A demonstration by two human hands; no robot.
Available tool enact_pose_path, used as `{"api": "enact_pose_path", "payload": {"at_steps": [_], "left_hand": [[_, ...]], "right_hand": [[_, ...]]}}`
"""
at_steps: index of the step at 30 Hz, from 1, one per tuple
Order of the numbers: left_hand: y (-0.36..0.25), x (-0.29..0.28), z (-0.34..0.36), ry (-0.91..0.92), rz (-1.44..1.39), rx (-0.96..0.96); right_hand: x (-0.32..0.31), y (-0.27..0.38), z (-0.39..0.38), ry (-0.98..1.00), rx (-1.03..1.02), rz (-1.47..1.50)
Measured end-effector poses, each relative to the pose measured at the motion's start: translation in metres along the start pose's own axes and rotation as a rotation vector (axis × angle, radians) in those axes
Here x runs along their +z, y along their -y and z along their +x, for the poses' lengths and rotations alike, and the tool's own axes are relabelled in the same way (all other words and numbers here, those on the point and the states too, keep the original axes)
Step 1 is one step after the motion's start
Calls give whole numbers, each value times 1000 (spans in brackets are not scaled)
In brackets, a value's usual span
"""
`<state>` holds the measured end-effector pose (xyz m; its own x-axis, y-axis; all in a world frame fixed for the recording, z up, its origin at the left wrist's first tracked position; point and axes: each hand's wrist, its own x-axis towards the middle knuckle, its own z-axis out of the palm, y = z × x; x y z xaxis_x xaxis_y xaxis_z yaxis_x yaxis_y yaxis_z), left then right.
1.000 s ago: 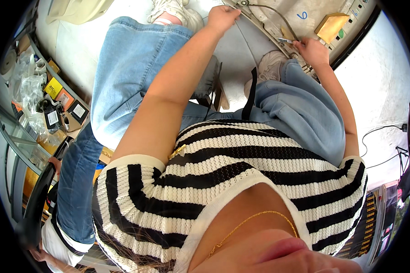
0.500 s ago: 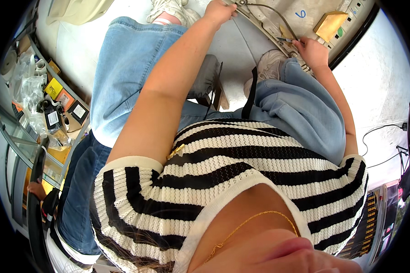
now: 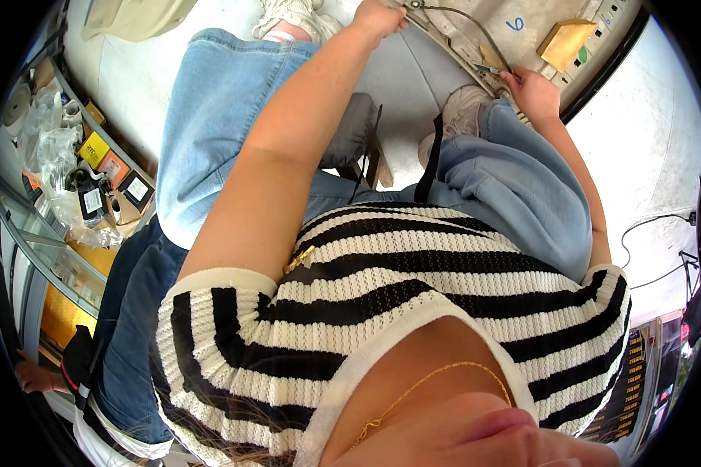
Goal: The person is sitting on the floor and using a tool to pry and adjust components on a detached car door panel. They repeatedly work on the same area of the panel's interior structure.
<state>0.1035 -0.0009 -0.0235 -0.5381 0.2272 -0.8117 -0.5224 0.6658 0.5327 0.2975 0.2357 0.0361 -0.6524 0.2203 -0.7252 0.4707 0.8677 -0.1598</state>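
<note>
A beige molded panel, resembling a car door's inner trim, lies beyond my knees at the top. My left hand is closed at its near left edge; its fingertips are partly hidden. From beside that hand a dark cable curves across the panel toward my right hand. My right fingers pinch a thin metal-tipped tool, whose tip points left over the panel's near edge. The tool's exact kind is too small to tell. A yellow-brown pad sits on the panel just beyond my right hand.
A grey padded stool stands between my legs. At left, a glass-sided counter holds small boxes and clear plastic wrap. Another person's hand and dark jeans are close by. Black cords lie on the right floor.
My hands stay almost in place, the right one shifting very slightly. At the left, the other person's hand and a long black object have moved toward the lower left.
</note>
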Motion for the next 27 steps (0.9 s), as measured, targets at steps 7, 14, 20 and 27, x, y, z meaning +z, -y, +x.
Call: {"api": "enact_pose_path", "payload": {"at_steps": [7, 14, 20, 27], "left_hand": [[3, 2, 5, 8, -33, 3], [1, 4, 6, -18, -1, -61], [-2, 6, 2, -27, -5, -91], [-14, 8, -6, -23, 54, -116]], "right_hand": [[2, 0, 5, 35, 61, 44], [-15, 13, 12, 80, 2, -75], [-10, 13, 13, 155, 130, 53], [-7, 8, 19, 180, 88, 6]]}}
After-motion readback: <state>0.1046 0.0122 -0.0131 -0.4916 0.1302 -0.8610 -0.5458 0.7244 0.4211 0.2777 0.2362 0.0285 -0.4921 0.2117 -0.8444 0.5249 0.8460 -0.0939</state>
